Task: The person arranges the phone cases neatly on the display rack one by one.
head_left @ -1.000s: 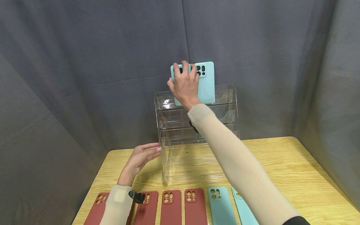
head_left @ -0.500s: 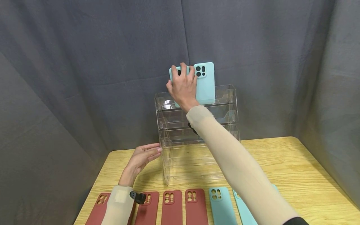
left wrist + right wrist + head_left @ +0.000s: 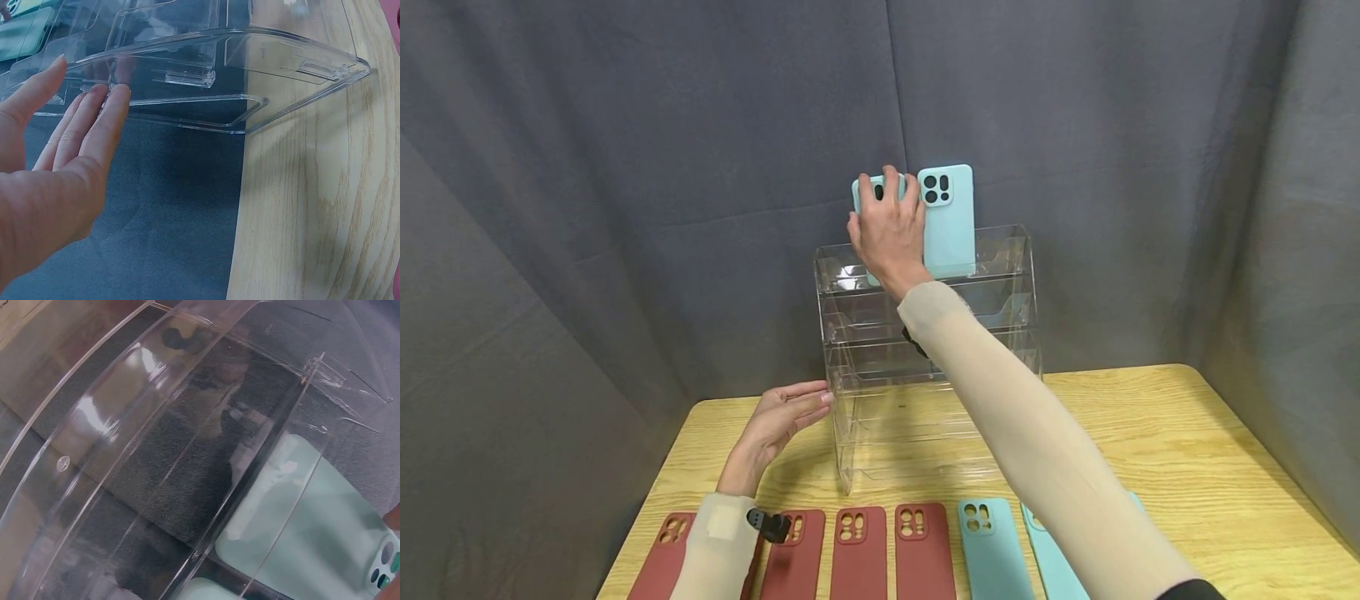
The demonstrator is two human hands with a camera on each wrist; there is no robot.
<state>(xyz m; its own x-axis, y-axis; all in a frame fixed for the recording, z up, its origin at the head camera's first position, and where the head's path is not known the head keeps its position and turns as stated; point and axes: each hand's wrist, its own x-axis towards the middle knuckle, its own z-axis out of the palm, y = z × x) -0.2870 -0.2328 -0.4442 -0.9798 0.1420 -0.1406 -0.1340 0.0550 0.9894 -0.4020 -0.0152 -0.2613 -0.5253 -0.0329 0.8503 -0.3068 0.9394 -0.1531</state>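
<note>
My right hand (image 3: 891, 233) holds a mint phone case (image 3: 300, 519) near its top, with bent fingers over the camera end and the thumb at its left side. The lower end of this case sits in the top tier of a clear tiered display rack (image 3: 880, 340). Beside it, on the right, a second mint phone case (image 3: 951, 233) stands upright in the same tier. My left hand (image 3: 775, 421) has its fingers extended, their tips against the rack's left side panel. In the left wrist view those fingertips (image 3: 119, 94) meet the clear panel.
Several red phone cases (image 3: 859, 554) lie in a row along the table's near side. Mint cases (image 3: 996, 550) continue the row to the right, partly hidden under my right forearm. Grey curtains (image 3: 700, 167) hang behind and beside the wooden table (image 3: 1135, 425).
My right hand and its case have shifted slightly left and down since one second ago, opening a gap to the second case. The left hand stays at the rack's side.
</note>
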